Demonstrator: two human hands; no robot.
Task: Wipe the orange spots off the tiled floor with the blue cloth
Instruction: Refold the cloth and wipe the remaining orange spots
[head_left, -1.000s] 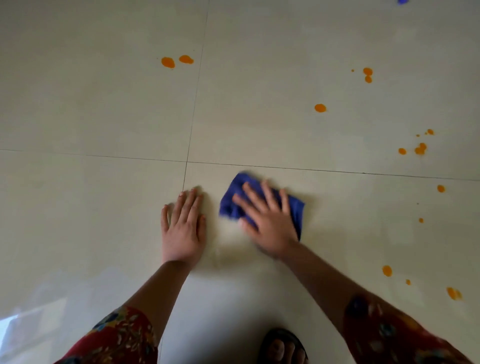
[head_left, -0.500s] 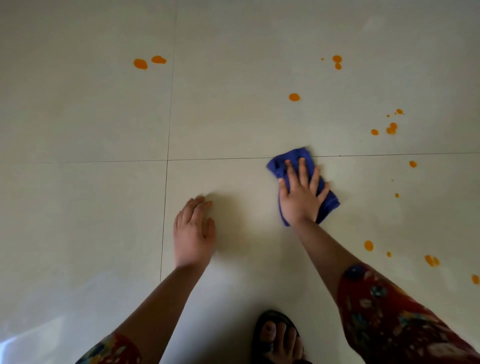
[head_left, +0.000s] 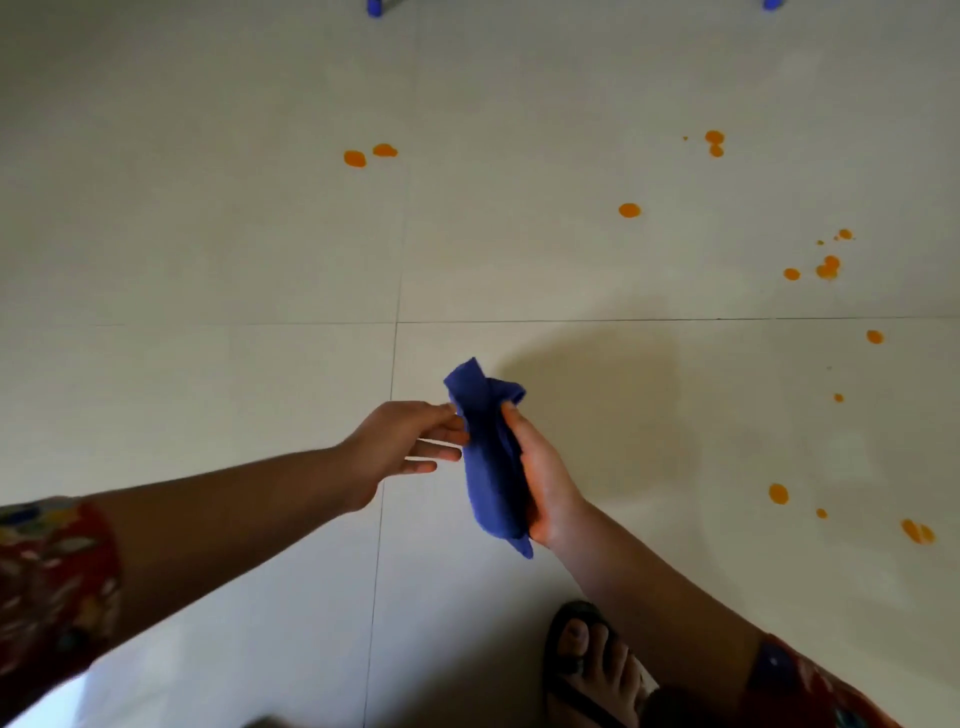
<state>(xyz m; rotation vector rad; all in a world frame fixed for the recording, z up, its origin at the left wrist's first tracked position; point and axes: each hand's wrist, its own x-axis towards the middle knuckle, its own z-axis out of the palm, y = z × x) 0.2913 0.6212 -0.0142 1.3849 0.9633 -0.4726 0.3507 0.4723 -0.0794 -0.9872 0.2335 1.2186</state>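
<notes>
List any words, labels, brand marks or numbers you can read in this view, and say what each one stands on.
None: no readable text anywhere in the head view.
blue cloth, held in the right hand: no tag or print shows.
tiled floor: plain, only orange spots.
patterned sleeve: flowers, no letters.
sandal: no brand mark visible.
</notes>
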